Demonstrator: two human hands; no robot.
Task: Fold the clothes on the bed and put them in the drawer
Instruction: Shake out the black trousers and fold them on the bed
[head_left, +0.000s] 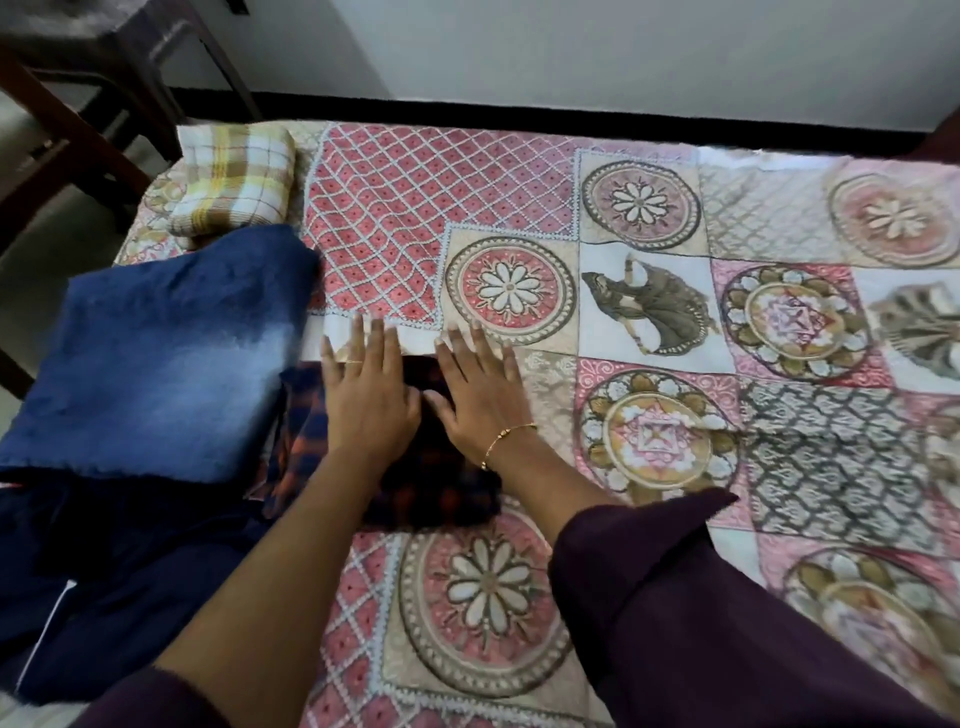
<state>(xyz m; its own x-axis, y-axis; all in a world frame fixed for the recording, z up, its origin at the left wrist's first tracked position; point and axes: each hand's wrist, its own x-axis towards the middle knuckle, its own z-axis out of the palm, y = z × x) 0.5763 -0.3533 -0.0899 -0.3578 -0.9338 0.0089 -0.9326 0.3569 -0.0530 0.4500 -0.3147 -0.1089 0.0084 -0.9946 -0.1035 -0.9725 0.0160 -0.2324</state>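
Both hands lie flat and spread, fingers straight, on a dark checked garment (431, 467) at the near middle of the bed (649, 218): the left hand (369, 389) on its left part, the right hand (480, 395) on its right part, thumbs nearly touching. Neither hand pinches or grips the cloth; they press it down onto the patterned bedspread (779, 338). A thin bracelet (506, 439) circles the right wrist, and dark purple sleeves (675, 597) cover the arms lower down.

The checked garment appears already reduced to a compact rectangle, with a looser blue-and-orange part (301, 431) spilling out at its left edge. By the look of it, the step in hand is smoothing or flattening a fold, not lifting.

To the left, folded blue denim (166, 353) sits just beside the checked piece, resting partly on a dark navy garment (93, 571) with a white stripe, which looks unfolded. A folded yellow plaid cloth (234, 176) lies at the far left corner of the bed, touching the denim's far edge. A dark wooden chair (93, 78) stands beyond that corner. No drawer is in view.

The next move likely calls for tucking in the loose left part, then a further fold or a two-handed lift that keeps the bundle square. The navy garment remains to be folded, so the task seems partway done.
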